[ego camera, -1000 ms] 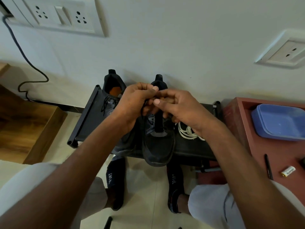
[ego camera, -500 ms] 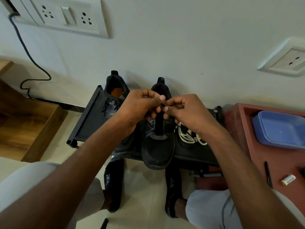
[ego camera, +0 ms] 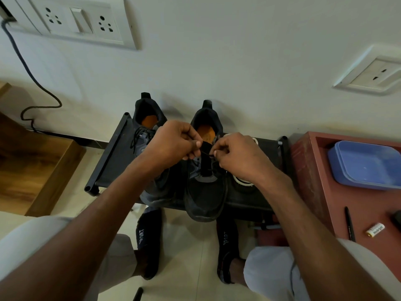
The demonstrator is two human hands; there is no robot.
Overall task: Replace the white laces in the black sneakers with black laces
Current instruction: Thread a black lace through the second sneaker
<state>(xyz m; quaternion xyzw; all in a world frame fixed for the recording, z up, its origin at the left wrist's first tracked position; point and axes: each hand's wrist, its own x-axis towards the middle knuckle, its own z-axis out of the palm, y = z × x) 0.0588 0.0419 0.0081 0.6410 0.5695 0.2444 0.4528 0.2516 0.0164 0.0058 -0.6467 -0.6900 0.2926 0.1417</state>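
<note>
Two black sneakers stand side by side on a low black rack [ego camera: 104, 166] pushed against the white wall, heels to the wall and toes hanging toward the person. The left sneaker [ego camera: 149, 148] beside the rack's left rail already carries a black lace. Over the right sneaker [ego camera: 205, 192] both hands meet at the tongue: the left hand [ego camera: 173, 142] has its fingers curled and pinches one end of a black lace [ego camera: 205, 152], and the right hand [ego camera: 236, 157] pinches the other end with thumb and forefinger — the two hands are close together, almost touching. The orange insole shows just behind them.

On the rack's right part, half hidden under the right wrist, lies a bundle of white laces [ego camera: 242, 181]. Below the rack is a pale tiled floor, where the person's feet in black socks [ego camera: 227, 246] marked SPORT rest just under the sneaker toes.

Right of the rack stands a reddish-brown table [ego camera: 308, 170] holding a blue plastic box [ego camera: 364, 164], a black pen [ego camera: 349, 224] and a small white battery [ego camera: 375, 229]. Left of the rack sits a wooden piece of furniture [ego camera: 36, 170]. On the wall above the rack — a switch and socket plate [ego camera: 80, 20] with a dark cable [ego camera: 32, 83] trailing down, and another socket [ego camera: 373, 72] off to the right.
</note>
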